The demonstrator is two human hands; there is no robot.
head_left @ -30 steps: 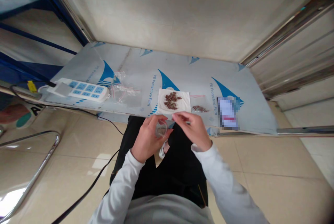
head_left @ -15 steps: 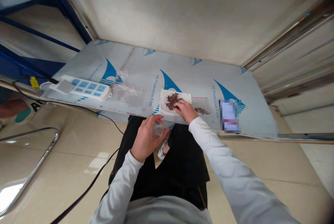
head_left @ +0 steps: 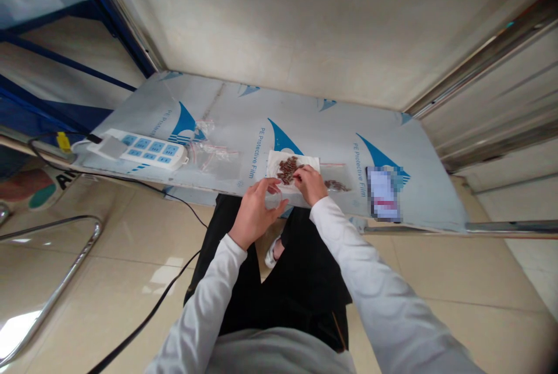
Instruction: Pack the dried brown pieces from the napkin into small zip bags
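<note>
My left hand is curled round a small clear plastic cup, held at the front edge of the table. Just beyond it lies a white paper sheet bearing a heap of small reddish-brown rod-like pieces. My right hand is at the right side of that heap, thumb and fingers pinched together; what they hold is too small to make out. Right of the paper, partly behind my right hand, a clear zip bag contains more brown pieces.
A white power strip lies on the left of the film-covered table, with crumpled clear zip bags beside it. A phone rests to the right. A black cable runs across the floor at left.
My left hand has moved up and right with the cup, closer to the paper and my right hand. The right hand has shifted slightly left, its fingers still pinched at the heap.
</note>
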